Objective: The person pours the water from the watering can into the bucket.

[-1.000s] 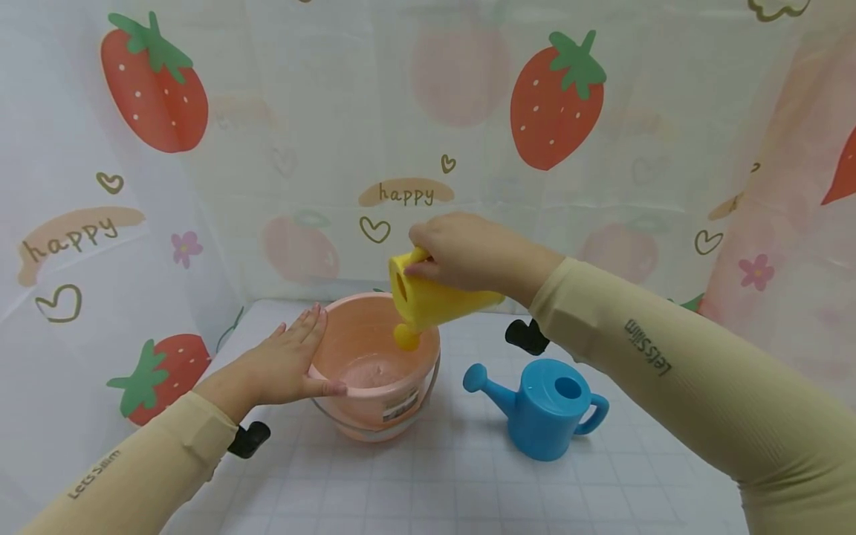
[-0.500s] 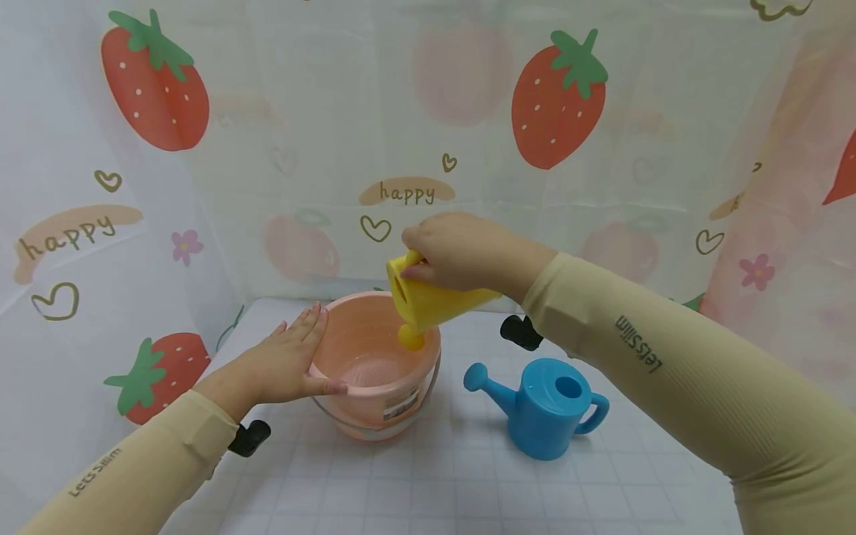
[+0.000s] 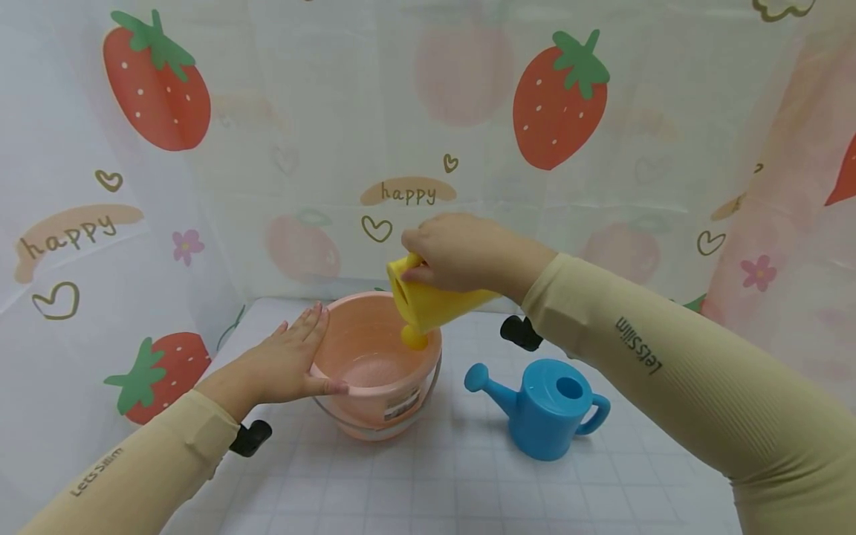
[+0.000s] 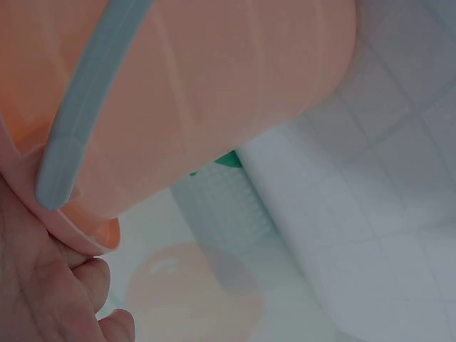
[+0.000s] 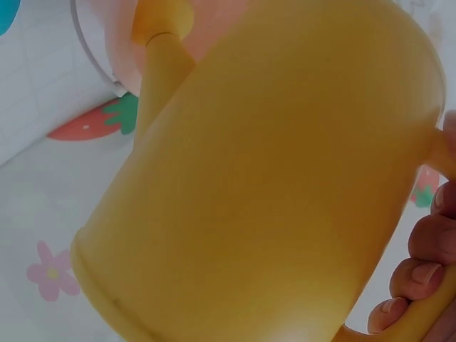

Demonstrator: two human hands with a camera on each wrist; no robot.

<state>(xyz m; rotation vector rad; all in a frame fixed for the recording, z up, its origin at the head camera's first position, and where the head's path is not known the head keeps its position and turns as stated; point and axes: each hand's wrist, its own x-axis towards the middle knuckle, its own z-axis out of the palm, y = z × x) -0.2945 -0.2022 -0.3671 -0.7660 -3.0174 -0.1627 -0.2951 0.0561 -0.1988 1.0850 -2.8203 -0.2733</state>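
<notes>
My right hand (image 3: 461,249) holds the yellow watering can (image 3: 428,301) by its handle, fingers curled round it, and tips it so the spout points down into the pink bucket (image 3: 374,364), while my left hand (image 3: 284,364) lies flat and spread against the bucket's rim. I think the pouring is partly done, because the can is tipped far over, but I cannot see water coming out. The blue watering can (image 3: 545,409) stands just beside the bucket on the white table (image 3: 435,483), with open room in front and the strawberry curtain (image 3: 562,104) close behind.

Draped all round with a translucent strawberry-print curtain (image 3: 428,134) reading "happy". Below, a white gridded tabletop (image 3: 455,483). Soft, even light.
</notes>
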